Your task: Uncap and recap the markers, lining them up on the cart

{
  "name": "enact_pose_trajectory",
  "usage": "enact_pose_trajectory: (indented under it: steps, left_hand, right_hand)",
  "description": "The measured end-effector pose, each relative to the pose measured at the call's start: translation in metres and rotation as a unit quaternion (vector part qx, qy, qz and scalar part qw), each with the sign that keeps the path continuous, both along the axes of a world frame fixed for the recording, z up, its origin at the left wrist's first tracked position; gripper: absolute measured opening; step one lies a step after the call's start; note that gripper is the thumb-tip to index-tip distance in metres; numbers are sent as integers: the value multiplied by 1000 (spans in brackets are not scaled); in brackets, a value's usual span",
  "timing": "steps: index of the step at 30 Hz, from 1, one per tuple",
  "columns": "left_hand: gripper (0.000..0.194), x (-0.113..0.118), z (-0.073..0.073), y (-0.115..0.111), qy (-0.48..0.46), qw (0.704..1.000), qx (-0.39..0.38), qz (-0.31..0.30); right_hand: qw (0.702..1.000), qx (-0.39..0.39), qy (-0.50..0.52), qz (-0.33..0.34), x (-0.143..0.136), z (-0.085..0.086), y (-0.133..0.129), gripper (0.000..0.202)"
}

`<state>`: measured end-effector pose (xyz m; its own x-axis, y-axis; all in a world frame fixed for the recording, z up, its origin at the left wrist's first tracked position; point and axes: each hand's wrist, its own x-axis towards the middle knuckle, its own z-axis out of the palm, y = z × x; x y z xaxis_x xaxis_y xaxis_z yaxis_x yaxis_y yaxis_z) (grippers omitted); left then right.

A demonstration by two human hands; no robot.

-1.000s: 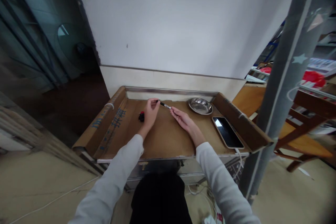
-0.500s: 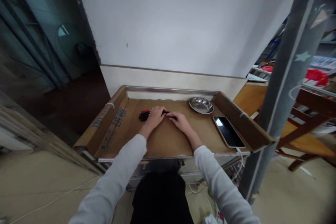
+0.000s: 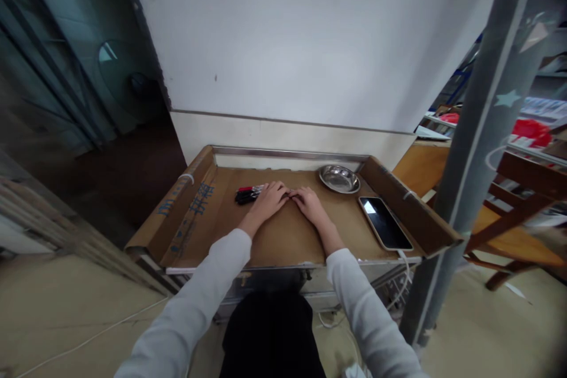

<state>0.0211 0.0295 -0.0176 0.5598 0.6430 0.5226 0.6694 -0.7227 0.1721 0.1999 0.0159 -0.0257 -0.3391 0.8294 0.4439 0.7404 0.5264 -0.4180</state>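
Note:
My left hand [image 3: 271, 199] is low over the cardboard, fingers bent and closed, its fingertips meeting those of my right hand [image 3: 309, 203]. The right hand's fingers are also pinched together. Something small shows between the two sets of fingertips, too hidden to name. Just left of my left hand lies a bundle of pens [image 3: 248, 194], mostly black with red on the far side. Their right ends disappear behind that hand.
The cardboard-lined tray table [image 3: 283, 242] has raised sides at left and right. A round metal dish [image 3: 339, 179] stands at the back right. Before it lies a phone [image 3: 385, 223] with a white cable [image 3: 405, 266]. A grey post [image 3: 469, 130] rises beside the table.
My left hand has shifted slightly right, uncovering more of the pens. The dark, pen-like piece that showed between my hands is now mostly hidden by the fingers.

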Motion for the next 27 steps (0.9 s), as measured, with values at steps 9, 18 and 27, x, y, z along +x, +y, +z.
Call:
enact_pose_trajectory:
  steps: [9,18,27]
  left_hand:
    - [13,-2,2,4,0,997,17,76]
    - [17,-33,5,-19,-54,976,22,208]
    - [20,-68,-2,-39,26,977,7,210]
  right_hand:
    - [992,43,-61,-99,-4,7,-5,16]
    - [989,54,-58,-126,-6,11,-11,16]
    - [992,44,-18,-119,-12,10,-13,17]
